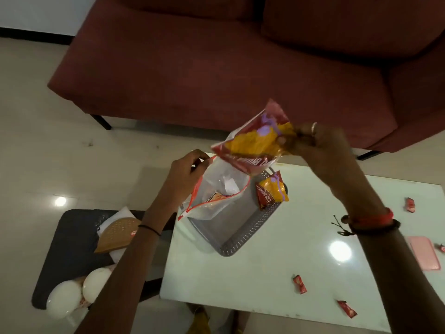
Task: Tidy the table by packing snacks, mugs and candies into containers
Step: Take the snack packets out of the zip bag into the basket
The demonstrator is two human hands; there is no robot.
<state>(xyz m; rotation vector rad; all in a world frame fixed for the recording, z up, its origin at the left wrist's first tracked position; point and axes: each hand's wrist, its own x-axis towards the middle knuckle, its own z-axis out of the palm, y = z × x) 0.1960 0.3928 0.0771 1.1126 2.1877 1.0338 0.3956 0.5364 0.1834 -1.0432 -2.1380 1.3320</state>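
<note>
My left hand [186,174] pinches the red-zip rim of a clear zip bag [216,189] and holds its mouth open above a grey perforated basket [250,235]. A snack pack lies inside the bag. My right hand [317,145] grips a red and yellow snack packet [255,141] in the air, just above the bag's mouth. A second, smaller snack packet [272,190] leans on the basket's far wall. Small red candies [299,284] [346,309] [410,204] lie scattered on the white table [277,273].
A pink flat case [425,253] sits at the table's right edge with another candy [440,247] beside it. To the left, a dark low stool [67,249] carries a brown box [118,235] and white round objects [79,292]. A maroon sofa [216,68] stands behind the table.
</note>
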